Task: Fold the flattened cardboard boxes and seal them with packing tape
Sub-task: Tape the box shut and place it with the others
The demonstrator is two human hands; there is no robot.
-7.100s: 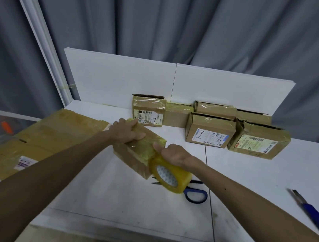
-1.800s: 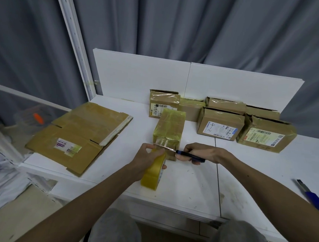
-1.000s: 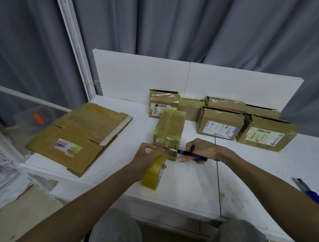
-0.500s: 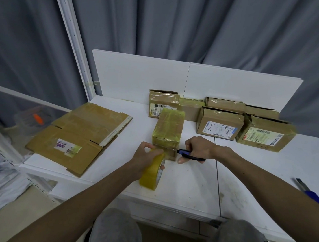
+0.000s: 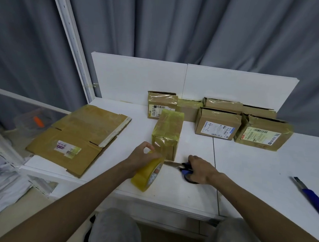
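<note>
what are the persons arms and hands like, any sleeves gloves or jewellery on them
The left forearm and the right forearm are bare, with no sleeve in view. The left hand and the right hand wear no gloves, and no watch, bracelet or ring shows. Below them the knees are in grey trousers.

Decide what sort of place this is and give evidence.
Probably a small parcel-packing station: taped brown cardboard boxes with shipping labels, a yellowish roll of packing tape, blue-handled scissors on a white table.
</note>
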